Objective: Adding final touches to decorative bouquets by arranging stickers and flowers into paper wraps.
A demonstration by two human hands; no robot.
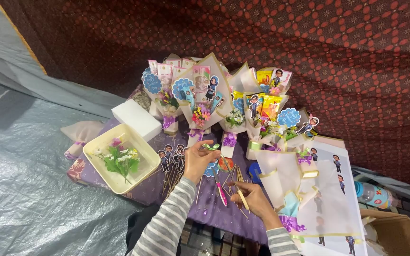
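Note:
My left hand (196, 160) is raised over a purple cloth (153, 186) and pinches a small green ribbon piece (211, 147) near a blue round tag. My right hand (254, 198) grips a thin wooden stick (241, 197) just above the cloth. Between the hands lies a pink-handled tool (220, 191). More wooden sticks and little cartoon figure cut-outs (172, 158) are spread under the left hand. Both arms wear grey striped sleeves.
Several small wrapped bouquets (204, 102) with figure toppers stand in a row behind. A cream tray (98, 142) with flower sprigs sits left, beside a white foam block (136, 118). A sheet of figure stickers (338, 199), a cardboard box (397, 232) and a bottle (373, 193) lie right.

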